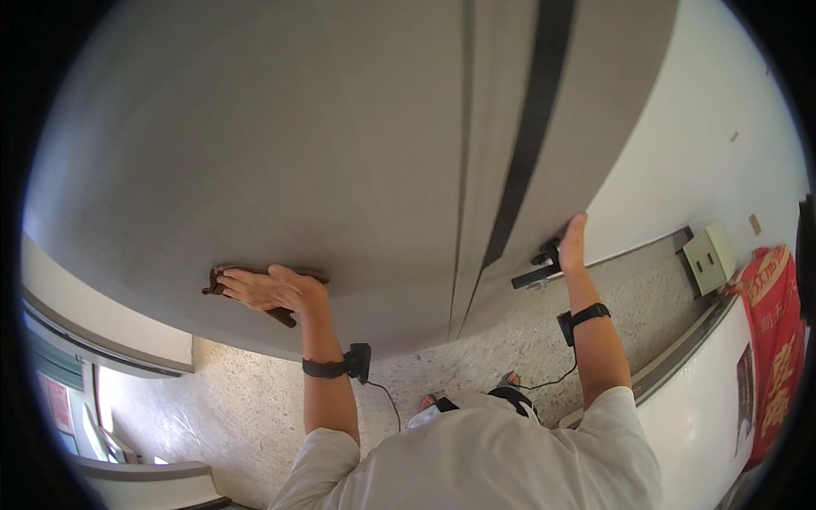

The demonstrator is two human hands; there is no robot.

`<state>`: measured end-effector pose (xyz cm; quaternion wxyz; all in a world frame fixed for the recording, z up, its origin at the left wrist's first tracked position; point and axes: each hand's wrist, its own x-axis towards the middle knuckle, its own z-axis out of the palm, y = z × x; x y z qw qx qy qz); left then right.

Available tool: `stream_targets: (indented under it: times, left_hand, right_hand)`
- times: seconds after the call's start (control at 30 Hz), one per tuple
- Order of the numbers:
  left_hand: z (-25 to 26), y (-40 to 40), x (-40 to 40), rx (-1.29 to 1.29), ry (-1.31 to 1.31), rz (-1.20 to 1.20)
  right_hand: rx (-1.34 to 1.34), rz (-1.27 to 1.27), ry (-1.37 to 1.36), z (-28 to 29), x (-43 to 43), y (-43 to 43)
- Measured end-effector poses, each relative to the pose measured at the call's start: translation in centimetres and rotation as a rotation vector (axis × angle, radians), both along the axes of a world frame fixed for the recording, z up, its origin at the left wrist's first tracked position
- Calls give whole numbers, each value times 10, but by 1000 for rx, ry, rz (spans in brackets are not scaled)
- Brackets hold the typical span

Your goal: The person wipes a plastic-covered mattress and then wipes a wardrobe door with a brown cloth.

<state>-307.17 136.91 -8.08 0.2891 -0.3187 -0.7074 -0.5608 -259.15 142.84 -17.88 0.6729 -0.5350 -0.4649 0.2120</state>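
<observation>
A large grey-brown door with a dark vertical strip fills most of the view. My left hand presses a folded brown cloth flat against the door's face, palm down, fingers pointing left. Parts of the cloth stick out around the fingers and below the palm. At the door's right edge, beside the black lever handle, my right hand holds the door, thumb side up. Some of its fingers are hidden. Both wrists wear black straps with small cabled devices.
Below lies a speckled stone floor. A white wall stands beyond the door edge, with a pale box low against it. Right of me, a red banner with writing hangs by a low white wall. Bright openings show at lower left.
</observation>
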Motion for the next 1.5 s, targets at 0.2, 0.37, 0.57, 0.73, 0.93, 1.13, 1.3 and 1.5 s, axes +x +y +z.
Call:
stream_targets:
  times: [0.2, 0.37, 0.57, 0.73, 0.93, 1.13, 1.3, 1.5]
  left_hand:
    - [30, 13, 147, -83, 500, -112]
    - [32, 35, 251, -230, 621, -269]
    - [25, 74, 362, -401, 785, -418]
    - [7, 90, 412, -401, 935, -634]
    - [8, 95, 388, -329, 1286, -849]
    - [-10, 78, 328, -336, 921, -1314]
    - [-22, 49, 215, -222, 1079, -786]
    - [-29, 8, 16, -86, 1037, -238]
  right_hand:
    - [209, -165, -602, 8, -21, -62]
    - [172, 0, -815, 1, -15, -78]
    - [195, 227, -914, 13, 15, -54]
    - [164, 366, -909, 19, 26, -43]
    - [215, 321, -955, 7, 21, -36]
    - [220, 319, -1026, -2, 12, -32]
    - [89, 323, -959, -10, -4, -44]
    - [74, 272, -815, -29, -24, -41]
